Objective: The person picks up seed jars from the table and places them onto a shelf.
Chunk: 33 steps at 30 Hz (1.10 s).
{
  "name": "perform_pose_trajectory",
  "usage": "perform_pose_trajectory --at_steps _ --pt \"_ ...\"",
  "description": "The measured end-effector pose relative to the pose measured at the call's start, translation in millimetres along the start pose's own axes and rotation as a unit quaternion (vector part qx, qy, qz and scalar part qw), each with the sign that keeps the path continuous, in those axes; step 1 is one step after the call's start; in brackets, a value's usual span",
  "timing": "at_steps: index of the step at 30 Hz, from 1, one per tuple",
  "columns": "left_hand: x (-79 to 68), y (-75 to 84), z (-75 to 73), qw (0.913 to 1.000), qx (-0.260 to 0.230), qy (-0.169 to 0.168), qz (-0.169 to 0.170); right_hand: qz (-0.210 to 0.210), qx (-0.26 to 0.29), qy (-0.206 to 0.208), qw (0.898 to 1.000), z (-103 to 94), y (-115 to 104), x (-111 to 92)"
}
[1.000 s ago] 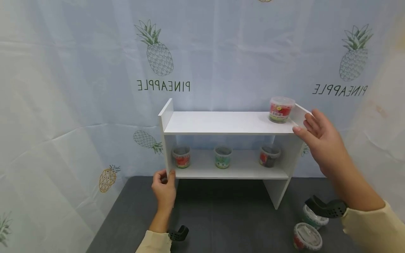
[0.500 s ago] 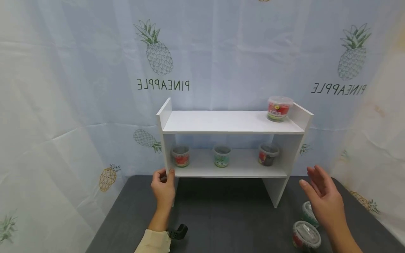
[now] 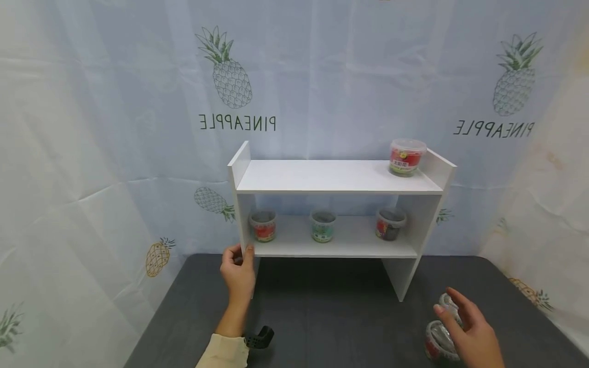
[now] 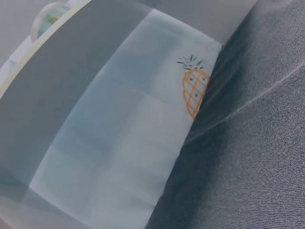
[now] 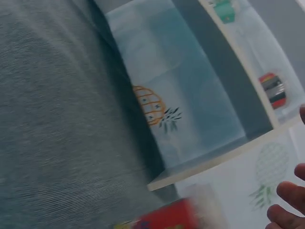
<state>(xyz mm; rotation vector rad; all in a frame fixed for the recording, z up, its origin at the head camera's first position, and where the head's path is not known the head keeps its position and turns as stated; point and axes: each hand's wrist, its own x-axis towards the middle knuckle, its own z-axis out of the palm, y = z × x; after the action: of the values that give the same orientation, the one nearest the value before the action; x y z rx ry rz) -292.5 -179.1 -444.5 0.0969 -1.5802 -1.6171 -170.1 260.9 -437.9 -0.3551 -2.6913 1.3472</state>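
A white two-tier shelf (image 3: 336, 250) stands on a dark cloth. My left hand (image 3: 239, 278) grips its left side panel near the lower board, thumb in front; the fingers behind are partly hidden. At the lower right, my right hand (image 3: 475, 332) hovers over two lidded plastic tubs, fingers apart and slightly bent, holding nothing. It partly hides the nearer tub with a red label (image 3: 432, 350) and the farther tub (image 3: 448, 304). The right wrist view shows some of its fingers (image 5: 288, 200) and a blurred red-labelled tub (image 5: 167, 217) at the bottom edge.
On the top board, a red-labelled tub (image 3: 407, 157) sits at the right end. The lower board bears a red tub (image 3: 264, 227), a green tub (image 3: 323, 227) and a dark-and-red tub (image 3: 390, 225). A pineapple-print curtain (image 3: 322, 76) hangs behind.
My right hand has come down from beside the top right of the shelf to the two tubs on the cloth. My left hand stays on the side panel.
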Motion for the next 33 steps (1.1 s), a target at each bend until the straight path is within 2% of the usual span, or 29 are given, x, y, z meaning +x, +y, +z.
perform_pose_trajectory --at_steps 3,5,10,12,16,22,25,29,33 --pt "-0.6 3.9 0.5 1.0 0.002 0.004 -0.001 0.025 -0.017 -0.044 0.999 3.5 7 2" --pt "-2.7 14.3 0.4 1.0 0.007 0.002 0.0 0.021 -0.03 -0.058 0.998 5.6 12 1" --pt "-6.9 40.3 -1.1 0.9999 0.012 -0.002 0.004 -0.039 -0.072 -0.023 0.996 9.5 23 1" --pt "-6.6 43.5 -2.2 0.9999 0.011 -0.003 0.005 -0.044 -0.083 -0.011 0.996 9.5 26 3" --pt "-5.9 47.9 -5.1 0.9997 0.018 -0.008 0.012 -0.029 -0.096 -0.018 0.995 7.6 30 7" --pt "-1.1 53.9 -7.4 0.9979 0.031 -0.019 0.053 -0.073 -0.124 -0.023 0.989 5.2 47 8" --pt "3.6 59.6 -7.3 0.9956 0.032 -0.022 0.086 -0.081 -0.111 -0.045 0.989 2.8 56 9" --pt "8.5 67.4 -6.5 0.993 0.032 -0.028 0.11 -0.063 -0.066 -0.088 0.992 -0.8 63 13" --pt "8.3 69.5 -7.5 0.9943 0.045 -0.042 0.087 -0.006 -0.045 -0.113 0.993 1.4 65 15"
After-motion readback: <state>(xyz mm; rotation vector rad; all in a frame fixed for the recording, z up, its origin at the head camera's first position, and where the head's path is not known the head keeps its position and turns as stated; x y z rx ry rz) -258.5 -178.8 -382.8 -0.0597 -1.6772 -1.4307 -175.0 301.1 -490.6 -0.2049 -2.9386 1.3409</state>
